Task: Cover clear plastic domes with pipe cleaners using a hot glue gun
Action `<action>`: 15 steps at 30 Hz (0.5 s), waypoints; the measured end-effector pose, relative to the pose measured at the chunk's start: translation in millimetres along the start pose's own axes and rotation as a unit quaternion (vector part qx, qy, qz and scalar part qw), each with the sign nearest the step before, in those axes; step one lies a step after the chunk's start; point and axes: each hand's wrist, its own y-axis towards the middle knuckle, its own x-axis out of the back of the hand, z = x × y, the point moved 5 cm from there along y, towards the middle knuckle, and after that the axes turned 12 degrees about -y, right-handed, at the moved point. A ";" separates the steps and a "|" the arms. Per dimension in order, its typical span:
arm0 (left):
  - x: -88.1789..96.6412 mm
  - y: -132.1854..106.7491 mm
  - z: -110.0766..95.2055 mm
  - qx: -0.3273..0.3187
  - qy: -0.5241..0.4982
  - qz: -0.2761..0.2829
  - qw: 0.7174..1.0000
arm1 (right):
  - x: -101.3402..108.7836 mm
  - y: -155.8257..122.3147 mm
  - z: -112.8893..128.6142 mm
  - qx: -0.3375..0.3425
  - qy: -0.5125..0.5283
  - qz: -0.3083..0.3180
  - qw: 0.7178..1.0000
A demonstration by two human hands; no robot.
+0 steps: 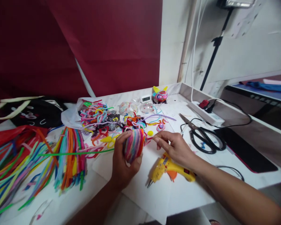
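My left hand (124, 164) is wrapped round a ball covered in colourful pipe cleaners (134, 146), with stripes of pink, blue, purple and orange. At the ball's right side my right hand (170, 145) pinches a thin pinkish-red pipe cleaner (149, 139), which seems to run from the ball to the fingertips. Below the right hand a yellow hot glue gun (159, 170) lies on white paper, its nozzle pointing toward me and to the left. The right wrist partly covers its handle.
Bundled pipe cleaners (71, 159) and a red bag (21, 134) lie left. Behind my hands are tangled pipe-cleaner pieces (93, 114), a small digital timer (145, 99) and a decorated ball with yellow ears (160, 96). Scissors (201, 134), a power strip (208, 114) and a black phone-like slab (247, 150) lie right.
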 end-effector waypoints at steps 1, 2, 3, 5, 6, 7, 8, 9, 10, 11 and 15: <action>-0.4 0.2 1.3 0.008 0.001 -0.003 1.000 | -2.7 -1.4 1.5 -0.017 0.034 0.021 0.999; -1.1 0.4 2.2 0.012 0.002 -0.005 1.000 | -5.2 -2.9 3.6 -0.030 0.066 0.038 0.997; -2.1 0.6 2.5 0.012 0.003 -0.005 1.000 | -7.8 -4.5 6.0 -0.041 0.095 0.053 0.993; -4.9 1.5 1.9 0.005 0.007 -0.003 1.000 | -13.2 -7.4 10.5 -0.061 0.147 0.085 0.984; -6.6 2.4 0.7 -0.002 0.008 0.000 1.000 | -15.8 -8.7 12.3 -0.070 0.173 0.101 0.977; -8.5 3.4 -0.9 -0.012 0.010 0.003 1.000 | -17.7 -9.7 14.0 -0.075 0.200 0.115 0.970; -10.4 4.6 -2.7 -0.023 0.013 0.008 1.000 | -18.9 -10.3 15.5 -0.078 0.226 0.125 0.963; -12.3 5.9 -4.6 -0.034 0.017 0.011 0.999 | -19.2 -10.6 16.5 -0.079 0.248 0.130 0.957; -14.0 7.2 -6.5 -0.045 0.023 0.014 0.999 | -18.9 -10.6 17.0 -0.082 0.263 0.132 0.952; -15.7 8.5 -8.2 -0.056 0.029 0.017 0.998 | -18.3 -10.4 17.0 -0.087 0.275 0.134 0.948; -21.4 13.6 -11.8 -0.077 0.038 0.025 0.996 | -14.0 -8.7 15.6 -0.100 0.307 0.125 0.938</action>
